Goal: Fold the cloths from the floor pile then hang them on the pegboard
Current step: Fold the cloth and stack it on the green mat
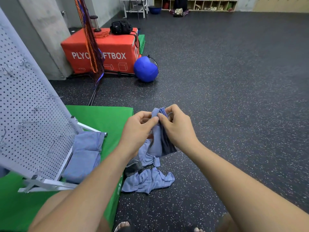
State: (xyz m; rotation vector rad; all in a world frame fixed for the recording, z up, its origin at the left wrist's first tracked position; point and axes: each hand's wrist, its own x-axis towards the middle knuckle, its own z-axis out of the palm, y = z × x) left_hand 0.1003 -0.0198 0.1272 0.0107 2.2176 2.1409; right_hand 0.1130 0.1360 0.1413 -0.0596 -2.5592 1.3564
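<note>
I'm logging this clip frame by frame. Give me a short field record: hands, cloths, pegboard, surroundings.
left hand: pinches held cloth's top edge
right hand: pinches the same edge
held cloth: blue and dark layers, hanging above the pile
pile: crumpled blue cloths on the floor
pegboard: tilted, on green mat, visible hooks bare
folded cloths: blue, on the mat at pegboard's foot
behind: red box, blue ball

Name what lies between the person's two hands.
In the head view, a partly folded blue cloth lies between the left hand and right hand; both pinch its top edge.
</note>
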